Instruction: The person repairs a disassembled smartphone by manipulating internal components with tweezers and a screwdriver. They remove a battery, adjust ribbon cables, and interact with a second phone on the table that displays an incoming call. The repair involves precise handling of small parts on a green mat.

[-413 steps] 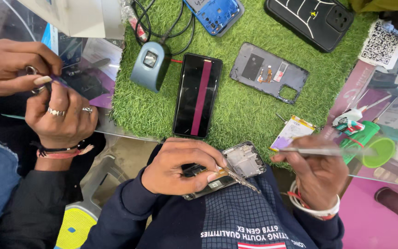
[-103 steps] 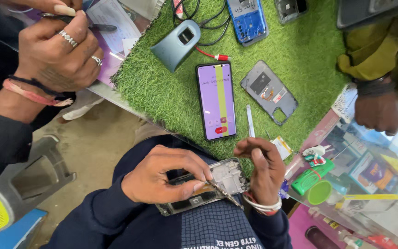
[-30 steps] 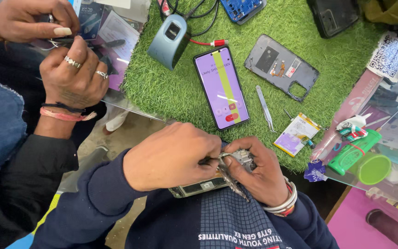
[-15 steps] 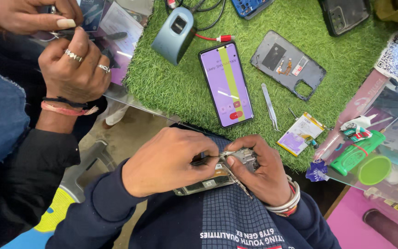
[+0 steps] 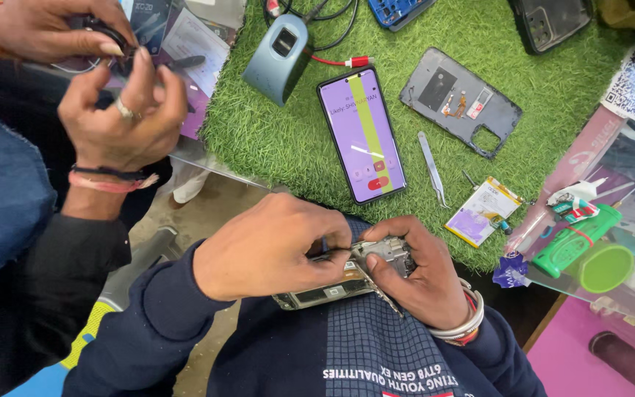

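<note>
I hold an opened phone [image 5: 330, 285] with its back off against my lap. My right hand [image 5: 419, 276], several bangles on its wrist, grips the phone's top end. My left hand [image 5: 273, 250] pinches a thin tool [image 5: 326, 248] and presses its tip onto the phone's inner board. Metal tweezers [image 5: 431, 167] lie loose on the green grass mat [image 5: 259, 140] just beyond my hands.
On the mat lie a lit phone [image 5: 362, 134], a grey back cover [image 5: 458, 101], a blue-grey scanner [image 5: 281, 48] with cables and a small purple-and-yellow packet [image 5: 483, 212]. Green plastic tools [image 5: 578, 246] lie at the right. Another person's hands [image 5: 115, 110] work at the upper left.
My right hand has laid the tweezers on the mat and taken the phone's top end. The dark phone on the mat has lit up. In the last second my hands barely moved.
</note>
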